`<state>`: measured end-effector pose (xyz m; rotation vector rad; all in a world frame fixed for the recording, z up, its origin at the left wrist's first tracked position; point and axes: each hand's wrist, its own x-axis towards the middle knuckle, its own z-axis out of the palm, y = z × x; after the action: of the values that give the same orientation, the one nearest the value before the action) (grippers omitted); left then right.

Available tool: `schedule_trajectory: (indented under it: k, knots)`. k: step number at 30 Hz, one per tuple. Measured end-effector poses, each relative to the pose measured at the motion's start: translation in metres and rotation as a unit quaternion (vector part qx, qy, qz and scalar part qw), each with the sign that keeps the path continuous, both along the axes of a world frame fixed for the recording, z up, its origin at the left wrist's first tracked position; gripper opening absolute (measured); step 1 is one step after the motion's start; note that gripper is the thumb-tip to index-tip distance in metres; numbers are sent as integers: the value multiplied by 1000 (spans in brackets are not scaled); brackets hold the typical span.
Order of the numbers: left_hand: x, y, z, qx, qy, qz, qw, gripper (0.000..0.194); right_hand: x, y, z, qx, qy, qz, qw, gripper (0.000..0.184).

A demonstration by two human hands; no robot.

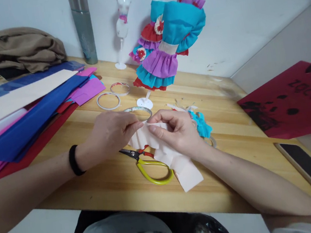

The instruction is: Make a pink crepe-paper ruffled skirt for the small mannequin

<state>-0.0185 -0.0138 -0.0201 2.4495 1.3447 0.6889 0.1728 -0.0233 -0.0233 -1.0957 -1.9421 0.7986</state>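
Between my hands hangs a pale pink strip of crepe paper (pixel 187 171), gathered in folds along its upper edge. My left hand (pixel 113 131) pinches one part of that edge, thumb against the curled fingers. My right hand (pixel 174 131) grips the strip a little to the right, its thumb and forefinger pressed together. The strip's loose end droops toward the table's front. Below the hands lie scissors with yellow handles (pixel 159 179), partly covered by the strip. Something red beside the scissors (pixel 148 153) is mostly hidden. A tape roll (pixel 140 109) sits just behind my hands.
Folded coloured paper (pixel 42 108) is piled at left. Two tape rings (pixel 108 101) lie near it. Behind stand a ruffled paper dress on a stand (pixel 180 25), a bare mannequin (pixel 125 17) and a bottle (pixel 84 34). A red bag (pixel 288 103) and phone (pixel 308 169) are at right.
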Motion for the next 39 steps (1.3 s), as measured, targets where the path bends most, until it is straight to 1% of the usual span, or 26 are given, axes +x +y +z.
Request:
schedule_trajectory:
  k: [6,11,18,24,29,31,34,36,39]
  knots:
    - [0,0,-1,1,-7,-12,1000,39,1,1,-3,25,-23,-43,999,9]
    - [0,-2,0,2,-15,-18,1000,37,1,0,-6,9,-23,-63,998,11]
    - [1,-4,-1,5,-20,-25,999,31,1,2,-8,8,-13,-66,998,14]
    - [1,-3,-1,4,-24,-30,999,34,1,1,-8,-1,-19,-64,998,15]
    - [0,-3,-1,19,-17,-32,999,35,1,1,-7,-6,-22,-80,997,16]
    - [-1,-2,-4,37,-16,-47,998,38,2,2,-6,-14,-12,-77,997,17]
    - [-2,0,-6,87,-14,-92,992,39,2,3,-5,-36,-5,-59,998,21]
    - [-3,1,-5,106,-8,-121,987,38,2,3,-4,-58,2,-51,997,16]
    - [-4,0,0,97,-7,-137,986,37,1,4,-3,-89,24,-43,995,15]
